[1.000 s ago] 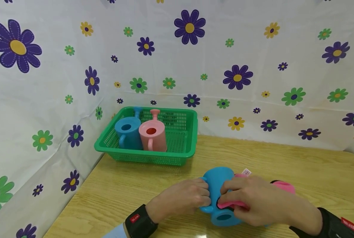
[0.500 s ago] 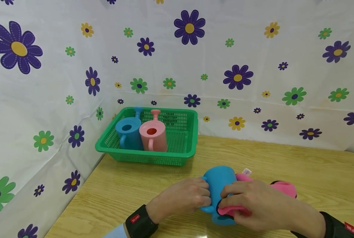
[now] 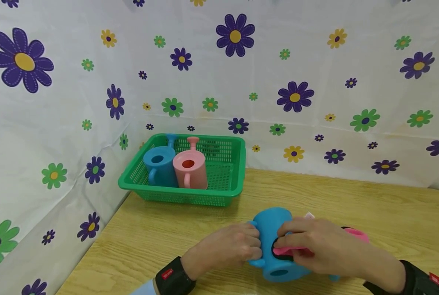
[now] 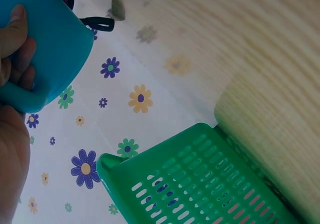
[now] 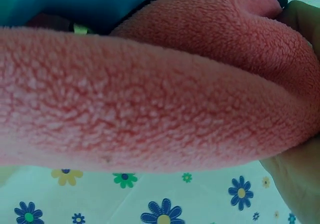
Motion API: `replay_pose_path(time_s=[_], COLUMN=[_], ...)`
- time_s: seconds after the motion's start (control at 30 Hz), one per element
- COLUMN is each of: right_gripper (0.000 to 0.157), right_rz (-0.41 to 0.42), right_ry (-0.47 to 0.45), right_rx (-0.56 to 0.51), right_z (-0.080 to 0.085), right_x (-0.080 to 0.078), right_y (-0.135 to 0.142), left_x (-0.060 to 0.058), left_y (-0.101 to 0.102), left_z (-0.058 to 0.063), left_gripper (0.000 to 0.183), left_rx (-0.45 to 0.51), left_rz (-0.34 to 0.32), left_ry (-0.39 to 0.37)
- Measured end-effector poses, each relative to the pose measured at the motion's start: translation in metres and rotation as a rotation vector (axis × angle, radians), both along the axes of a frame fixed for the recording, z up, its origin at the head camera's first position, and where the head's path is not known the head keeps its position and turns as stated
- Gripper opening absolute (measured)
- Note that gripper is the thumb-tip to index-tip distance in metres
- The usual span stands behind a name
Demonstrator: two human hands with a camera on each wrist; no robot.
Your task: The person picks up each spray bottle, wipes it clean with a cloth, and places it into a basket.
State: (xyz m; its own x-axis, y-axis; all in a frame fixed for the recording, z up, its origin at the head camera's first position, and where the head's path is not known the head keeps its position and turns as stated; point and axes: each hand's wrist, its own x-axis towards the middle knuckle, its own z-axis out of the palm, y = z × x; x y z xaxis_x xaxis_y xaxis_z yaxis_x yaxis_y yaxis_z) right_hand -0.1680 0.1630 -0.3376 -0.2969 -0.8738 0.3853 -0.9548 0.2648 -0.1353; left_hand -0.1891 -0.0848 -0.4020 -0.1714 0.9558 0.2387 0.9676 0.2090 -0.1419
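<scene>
A blue watering can [image 3: 272, 229] lies tilted low over the table, its top with the round hole turned toward me. My left hand [image 3: 237, 243] grips its handle, fingers wrapped round it, as the left wrist view also shows. In my right hand [image 3: 317, 243] is a bunched pink fleecy cloth [image 3: 289, 250] with black edging, pressed against the can's side. The cloth [image 5: 150, 99] fills most of the right wrist view and hides much of the right hand. Part of the can's spout is hidden behind the right hand.
A green plastic basket [image 3: 182, 197] stands at the back left of the wooden table [image 3: 160, 233]. Inside it, a blue watering can [image 3: 162, 164] and a pink watering can [image 3: 190, 168] stand side by side. A flower-printed sheet [image 3: 204, 82] hangs behind and at the left.
My right hand shifts slightly on the can's side with the cloth. The can's top edge tips a little, with its hole showing again. My left hand stays on the handle.
</scene>
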Motion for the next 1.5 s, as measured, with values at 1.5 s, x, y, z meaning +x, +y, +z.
replay_pose_path(time_s=[1.5], right_gripper=[0.031], right_rz=[-0.164], right_ry=[-0.177], right_rx=[-0.071], right_z=[0.0], right_x=[-0.016], right_y=[0.024], left_x=[0.016], left_y=[0.003], left_z=[-0.004], left_gripper=[0.025], left_rx=[0.049], left_rz=[-0.033], left_ry=[0.027])
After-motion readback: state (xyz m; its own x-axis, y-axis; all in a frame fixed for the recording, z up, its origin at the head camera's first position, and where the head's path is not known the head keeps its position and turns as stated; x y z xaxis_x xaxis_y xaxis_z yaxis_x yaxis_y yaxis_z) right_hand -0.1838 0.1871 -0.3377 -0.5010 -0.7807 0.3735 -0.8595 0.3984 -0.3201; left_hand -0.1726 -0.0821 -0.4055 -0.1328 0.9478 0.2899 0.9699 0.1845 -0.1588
